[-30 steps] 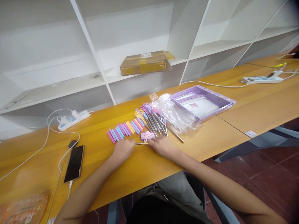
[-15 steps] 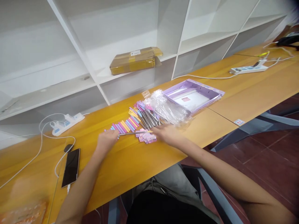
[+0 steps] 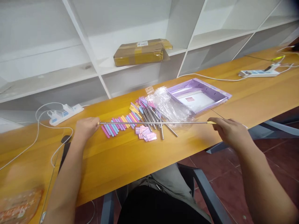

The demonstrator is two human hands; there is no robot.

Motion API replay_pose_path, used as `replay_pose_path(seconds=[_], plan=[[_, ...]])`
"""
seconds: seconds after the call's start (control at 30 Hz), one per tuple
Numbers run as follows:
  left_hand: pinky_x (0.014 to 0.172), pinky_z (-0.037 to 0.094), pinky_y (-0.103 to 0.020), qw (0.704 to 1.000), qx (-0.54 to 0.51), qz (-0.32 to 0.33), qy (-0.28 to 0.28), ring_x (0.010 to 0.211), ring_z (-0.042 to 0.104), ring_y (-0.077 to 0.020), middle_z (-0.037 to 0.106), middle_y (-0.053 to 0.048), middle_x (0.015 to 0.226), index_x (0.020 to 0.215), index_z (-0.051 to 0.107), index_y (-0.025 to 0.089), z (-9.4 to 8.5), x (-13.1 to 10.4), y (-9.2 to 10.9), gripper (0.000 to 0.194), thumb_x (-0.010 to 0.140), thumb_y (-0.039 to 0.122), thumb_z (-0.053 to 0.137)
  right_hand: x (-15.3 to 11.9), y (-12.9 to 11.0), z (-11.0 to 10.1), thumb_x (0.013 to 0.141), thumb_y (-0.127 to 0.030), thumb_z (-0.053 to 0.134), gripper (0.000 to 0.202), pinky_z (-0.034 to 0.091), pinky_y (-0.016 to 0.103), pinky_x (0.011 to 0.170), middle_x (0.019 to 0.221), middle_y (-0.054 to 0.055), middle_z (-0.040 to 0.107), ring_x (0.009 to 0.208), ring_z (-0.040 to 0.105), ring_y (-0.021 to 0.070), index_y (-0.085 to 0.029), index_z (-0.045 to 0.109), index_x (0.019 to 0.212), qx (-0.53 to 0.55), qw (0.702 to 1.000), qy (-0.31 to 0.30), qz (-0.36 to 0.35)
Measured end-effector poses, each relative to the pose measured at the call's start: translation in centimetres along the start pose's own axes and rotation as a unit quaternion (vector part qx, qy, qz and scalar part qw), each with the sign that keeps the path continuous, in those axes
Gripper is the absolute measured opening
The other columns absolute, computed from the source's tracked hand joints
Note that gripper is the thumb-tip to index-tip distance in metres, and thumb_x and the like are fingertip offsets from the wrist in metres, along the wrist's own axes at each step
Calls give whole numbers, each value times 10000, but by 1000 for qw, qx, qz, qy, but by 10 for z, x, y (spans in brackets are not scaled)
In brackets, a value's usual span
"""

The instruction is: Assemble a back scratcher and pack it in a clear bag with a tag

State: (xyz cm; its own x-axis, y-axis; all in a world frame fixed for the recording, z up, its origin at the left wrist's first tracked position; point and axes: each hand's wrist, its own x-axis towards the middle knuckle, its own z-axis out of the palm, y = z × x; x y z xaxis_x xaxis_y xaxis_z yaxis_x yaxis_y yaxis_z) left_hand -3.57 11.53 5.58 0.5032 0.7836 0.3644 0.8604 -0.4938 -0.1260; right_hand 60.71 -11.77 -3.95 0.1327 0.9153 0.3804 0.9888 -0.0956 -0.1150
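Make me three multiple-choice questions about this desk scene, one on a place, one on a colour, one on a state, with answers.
1. Where does the brown parcel lie?
A. on the white shelf
B. in the purple tray
C. on the floor

2. What colour is the shallow box on the wooden table?
A. green
B. purple
C. black

3. How is the telescopic metal rod?
A. collapsed short
B. bent double
C. pulled out long

Answers:
1 A, it rests on the white shelf behind the table.
2 B, its rim is lilac purple.
3 C, it spans straight between the left hand and the right hand, above the pastel sticks.
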Motion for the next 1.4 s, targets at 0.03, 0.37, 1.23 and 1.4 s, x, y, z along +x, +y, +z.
replay_pose_path(seconds=[0.03,0.37,1.23,1.4], plan=[[620,232,-326,999,-3,1,-50,717,616,-232,682,-87,735,715,617,197,-2,1,5,274,947,334,568,-4,-2,0,992,-152,492,395,440,344,835,936,105,778,856,670,259,-217,699,1322,5,1000,-10,17],[810,497,-292,906,-257,81,-325,930,709,-233,783,-56,1072,1173,774,282,-38,-7,38,441,1069,603,491,-24,-1,-10,947,-258,499,456,465,345,753,1049,47,819,1023,744,270,-267,681,1365,1,968,12,249],[607,363,-267,800,-553,-128,-196,630,467,-134,530,4,809,1007,611,191,29,-40,142,505,1035,680,489,99,-191,8,1127,-335,460,343,476,388,890,1202,172,735,986,675,279,-153,698,1292,100,989,78,-72],[424,230,-219,687,-688,-199,-126,485,383,-64,508,25,826,1075,590,180,64,-44,151,586,934,748,609,139,-124,22,1021,-405,634,447,449,481,963,1227,295,681,1178,596,405,-34,688,1264,-82,994,26,61]])
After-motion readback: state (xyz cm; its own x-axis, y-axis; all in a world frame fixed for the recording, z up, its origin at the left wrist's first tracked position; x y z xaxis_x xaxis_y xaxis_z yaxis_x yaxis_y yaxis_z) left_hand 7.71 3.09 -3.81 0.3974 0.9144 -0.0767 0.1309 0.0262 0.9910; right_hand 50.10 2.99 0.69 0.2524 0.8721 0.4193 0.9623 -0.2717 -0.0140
